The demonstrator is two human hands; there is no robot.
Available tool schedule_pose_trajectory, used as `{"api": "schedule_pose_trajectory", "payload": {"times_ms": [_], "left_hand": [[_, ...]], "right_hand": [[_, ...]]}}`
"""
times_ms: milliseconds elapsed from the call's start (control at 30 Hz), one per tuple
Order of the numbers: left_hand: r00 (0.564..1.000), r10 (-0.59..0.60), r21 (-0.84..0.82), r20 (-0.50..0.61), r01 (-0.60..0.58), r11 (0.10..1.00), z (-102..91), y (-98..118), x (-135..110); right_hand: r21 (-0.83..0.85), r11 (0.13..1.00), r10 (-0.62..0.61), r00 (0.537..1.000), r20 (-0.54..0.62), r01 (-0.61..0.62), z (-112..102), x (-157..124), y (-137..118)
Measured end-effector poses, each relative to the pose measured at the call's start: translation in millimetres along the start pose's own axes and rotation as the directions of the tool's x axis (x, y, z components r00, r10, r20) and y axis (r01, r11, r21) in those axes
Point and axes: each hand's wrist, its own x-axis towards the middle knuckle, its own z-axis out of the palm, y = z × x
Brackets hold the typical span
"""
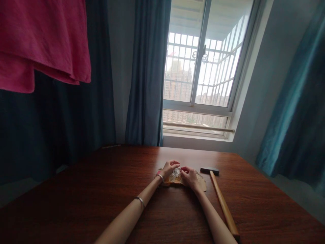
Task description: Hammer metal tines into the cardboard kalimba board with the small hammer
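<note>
My left hand (169, 168) hovers over the left part of a flat, beige, patterned piece (203, 185) that looks like cardboard or thin board. Its thumb and fingertips come together in a pinch. From the right, my right hand (189, 175) reaches over the same piece, fingers pinched close to the left fingertips. Whatever either hand pinches is too small to make out. Between the hands, thin dark nail-like pins (177, 170) stand in a row. More short dark marks line the piece's right side. Both hands partly cover it.
A hammer (222, 200) with a dark head and wooden handle lies to the right of my right arm. All this rests on a brown wooden table (101, 189). Beyond it are a barred window (198, 84) and blue curtains (148, 74). A pink towel (48, 40) hangs upper left.
</note>
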Motion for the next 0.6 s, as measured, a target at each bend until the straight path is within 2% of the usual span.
{"api": "schedule_pose_trajectory", "payload": {"times_ms": [167,300,433,600], "left_hand": [[0.992,0.113,0.198,0.051,-0.121,0.973,2.6,-2.6,-1.7],[0.992,0.109,0.253,0.058,-0.121,0.960,2.4,-1.4,-1.3],[0.986,0.155,0.302,0.053,-0.164,0.939,3.3,-2.5,-0.2],[0.990,0.134,0.308,0.044,-0.141,0.941,4.7,-0.4,-1.9]], "right_hand": [[-0.045,0.999,-0.028,1.000,-0.010,0.028,0.6,-3.5,-3.0],[-0.090,0.995,-0.043,0.999,-0.022,0.041,0.8,-3.4,-1.2],[-0.121,0.991,-0.054,0.998,-0.018,0.052,0.3,-2.5,0.2],[-0.144,0.988,-0.051,0.999,-0.015,0.048,-0.2,-3.9,-1.3]]}}
